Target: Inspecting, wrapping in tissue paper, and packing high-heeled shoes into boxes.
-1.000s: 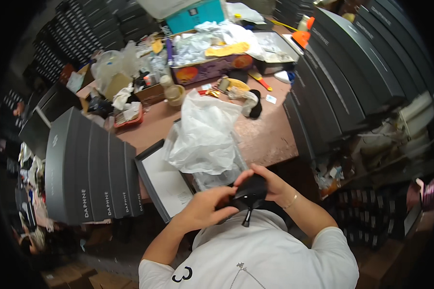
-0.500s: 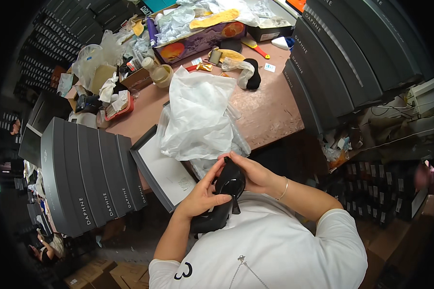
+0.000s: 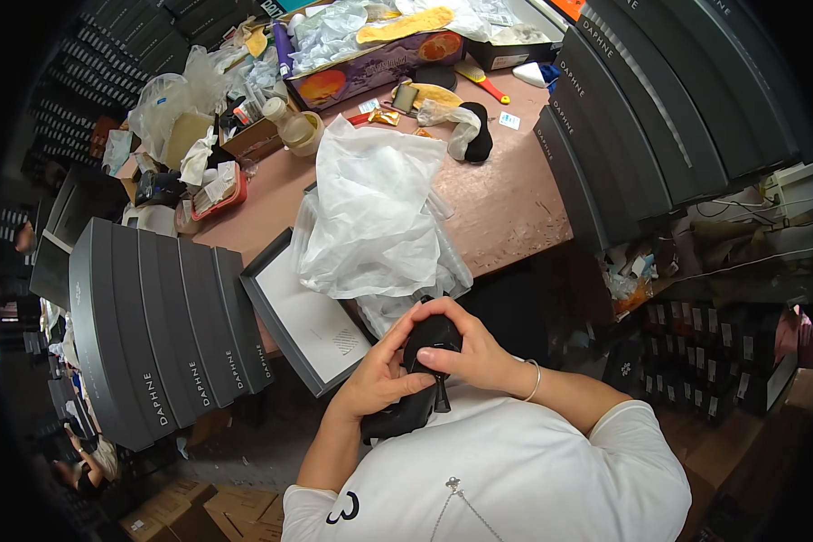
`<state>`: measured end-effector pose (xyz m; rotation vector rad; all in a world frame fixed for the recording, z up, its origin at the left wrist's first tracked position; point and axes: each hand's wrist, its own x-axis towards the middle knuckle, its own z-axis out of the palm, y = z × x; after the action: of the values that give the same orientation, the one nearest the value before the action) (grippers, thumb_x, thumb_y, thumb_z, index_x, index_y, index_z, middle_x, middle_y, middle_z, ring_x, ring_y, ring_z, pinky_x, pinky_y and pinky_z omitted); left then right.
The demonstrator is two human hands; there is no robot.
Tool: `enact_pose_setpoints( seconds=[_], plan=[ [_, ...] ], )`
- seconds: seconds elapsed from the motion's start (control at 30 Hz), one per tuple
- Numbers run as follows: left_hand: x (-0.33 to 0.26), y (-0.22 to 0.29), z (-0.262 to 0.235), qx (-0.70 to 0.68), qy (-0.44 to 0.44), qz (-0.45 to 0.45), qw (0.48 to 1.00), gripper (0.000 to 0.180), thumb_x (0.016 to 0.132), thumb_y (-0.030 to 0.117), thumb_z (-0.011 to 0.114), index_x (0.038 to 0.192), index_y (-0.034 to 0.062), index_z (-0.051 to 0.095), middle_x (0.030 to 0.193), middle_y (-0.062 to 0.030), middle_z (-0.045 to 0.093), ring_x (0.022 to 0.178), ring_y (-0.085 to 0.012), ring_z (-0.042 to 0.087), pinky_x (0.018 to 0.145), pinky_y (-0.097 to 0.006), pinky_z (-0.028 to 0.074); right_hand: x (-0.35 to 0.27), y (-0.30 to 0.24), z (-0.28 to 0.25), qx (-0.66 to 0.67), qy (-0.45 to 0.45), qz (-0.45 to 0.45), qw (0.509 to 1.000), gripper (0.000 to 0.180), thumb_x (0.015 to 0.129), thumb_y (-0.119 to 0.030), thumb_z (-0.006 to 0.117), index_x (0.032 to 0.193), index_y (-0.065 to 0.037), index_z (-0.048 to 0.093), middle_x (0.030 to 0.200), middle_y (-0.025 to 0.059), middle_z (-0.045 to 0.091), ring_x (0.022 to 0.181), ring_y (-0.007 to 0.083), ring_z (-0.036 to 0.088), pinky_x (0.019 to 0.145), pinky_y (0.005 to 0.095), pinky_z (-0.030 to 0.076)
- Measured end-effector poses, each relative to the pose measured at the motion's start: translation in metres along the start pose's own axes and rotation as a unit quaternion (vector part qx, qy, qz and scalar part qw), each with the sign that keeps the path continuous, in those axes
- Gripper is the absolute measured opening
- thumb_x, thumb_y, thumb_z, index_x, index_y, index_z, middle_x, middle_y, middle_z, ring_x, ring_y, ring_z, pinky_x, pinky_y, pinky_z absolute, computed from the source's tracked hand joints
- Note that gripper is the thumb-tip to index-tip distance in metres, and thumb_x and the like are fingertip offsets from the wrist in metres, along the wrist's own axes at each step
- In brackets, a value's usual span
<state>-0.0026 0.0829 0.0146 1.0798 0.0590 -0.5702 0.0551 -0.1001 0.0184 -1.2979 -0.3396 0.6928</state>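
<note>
A glossy black high-heeled shoe (image 3: 435,332) is held close to my chest, its slim heel pointing down toward my shirt. My left hand (image 3: 377,372) is wrapped round one side of it. On the other side my right hand (image 3: 481,350) grips it, thumb laid across the shoe's back. The fingertips of both hands meet over the far part, hiding much of the shoe. Under my left wrist is a black object (image 3: 397,419) whose kind I cannot make out. Just beyond my hands, white tissue paper (image 3: 370,203) lies crumpled over clear plastic and an open dark shoebox.
A dark box lid with a white inside (image 3: 305,312) leans at the table's edge. Grey shoebox stacks stand left (image 3: 167,325) and right (image 3: 641,108). Farther back are a purple carton (image 3: 370,77), a glue jar (image 3: 296,131), a red-handled brush (image 3: 483,83) and a black insole-like piece (image 3: 476,135).
My right thumb has come over onto the back of the shoe, and the right fingers have curled round it. The shoe has shifted slightly toward me. My view has shifted slightly.
</note>
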Motion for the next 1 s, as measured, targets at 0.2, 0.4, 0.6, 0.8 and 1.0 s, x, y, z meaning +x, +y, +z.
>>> enact_pose_setpoints(
  seconds=[0.2,0.4,0.6,0.8,1.0],
  plan=[
    [0.005,-0.008,-0.002,0.102,-0.002,0.075,0.992,0.092,0.075,0.004,0.077,0.148,-0.0005,0.021,0.153,-0.011,0.018,0.139,-0.0203,0.026,0.111,-0.032,0.026,0.01,0.018,-0.005,0.094,0.027,0.05,0.994,0.037,0.103,-0.034,0.035,0.105,-0.003,0.056,0.094,0.0029,0.057,0.083,0.0087,0.053,0.075,0.0225,0.044],
    [0.001,-0.006,-0.007,-0.002,-0.012,0.059,0.998,0.094,0.074,0.003,0.078,0.148,-0.0004,0.02,0.152,-0.0104,0.021,0.134,-0.0199,0.035,0.108,-0.031,0.031,0.008,0.013,-0.001,0.212,-0.004,0.082,0.974,0.05,0.101,-0.047,0.034,0.118,-0.003,0.052,0.1,0.0044,0.056,0.091,0.0097,0.053,0.081,0.0236,0.044],
    [-0.01,-0.005,-0.009,0.007,-0.01,0.092,0.996,0.098,0.07,0.002,0.08,0.148,0.0004,0.021,0.154,-0.0122,0.017,0.137,-0.0226,0.03,0.108,-0.034,0.035,0.005,-0.01,-0.004,0.051,-0.12,0.003,0.991,0.073,0.075,-0.024,0.076,0.133,-0.004,0.037,0.121,0.0078,0.047,0.11,0.0156,0.048,0.095,0.0293,0.041],
    [-0.016,-0.007,-0.006,0.074,0.005,0.133,0.988,0.099,0.068,0.003,0.081,0.149,0.0059,0.023,0.156,-0.0149,0.011,0.14,-0.0278,0.027,0.106,-0.037,0.039,0.005,-0.021,-0.004,0.037,-0.156,0.029,0.987,0.073,0.075,-0.018,0.075,0.135,-0.005,0.035,0.125,0.0095,0.044,0.115,0.0163,0.046,0.099,0.0303,0.039],
    [-0.021,0.002,0.002,0.179,0.026,0.183,0.966,0.101,0.062,0.003,0.083,0.147,0.0059,0.028,0.154,-0.0197,0.013,0.135,-0.031,0.035,0.097,-0.035,0.048,0.005,-0.019,-0.009,0.046,-0.215,-0.022,0.975,0.065,0.083,-0.022,0.067,0.136,-0.003,0.035,0.127,0.0115,0.045,0.118,0.0188,0.047,0.103,0.033,0.036]
  ],
)
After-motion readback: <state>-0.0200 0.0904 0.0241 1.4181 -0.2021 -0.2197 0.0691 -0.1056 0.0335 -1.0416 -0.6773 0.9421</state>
